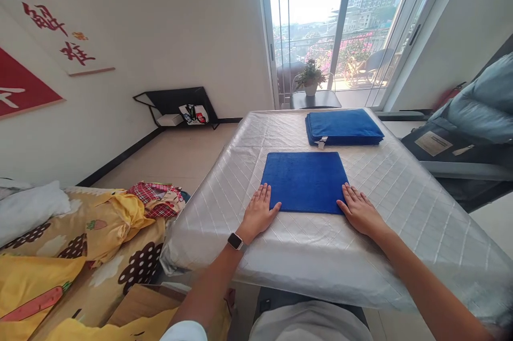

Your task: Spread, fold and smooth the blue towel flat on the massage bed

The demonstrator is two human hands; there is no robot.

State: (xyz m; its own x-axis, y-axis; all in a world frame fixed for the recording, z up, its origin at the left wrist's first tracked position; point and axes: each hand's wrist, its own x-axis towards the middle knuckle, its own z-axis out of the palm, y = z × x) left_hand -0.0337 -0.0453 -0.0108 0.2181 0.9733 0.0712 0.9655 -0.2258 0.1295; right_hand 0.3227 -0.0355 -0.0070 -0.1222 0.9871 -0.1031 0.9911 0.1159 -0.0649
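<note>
A blue cloth (304, 180) lies flat and smooth in a rectangle on the silver quilted table cover (224, 196). My left hand (260, 210) rests at its near left corner, fingers stretched out flat and thumb apart. At the near right corner lies my right hand (360, 210), also flat with its fingers extended. Neither hand grips anything. Beyond the cloth sits a neat stack of blue cloths (344, 127), with a small white tag (321, 142) sticking out at its near left edge.
To the left is a bed with a patterned yellow-brown sheet (108, 271) and rumpled clothes (156, 196). A potted plant (310, 76) stands on a chair (316, 99) past the table's far edge. Bulky grey bedding and a dark bag (444, 143) are at the right.
</note>
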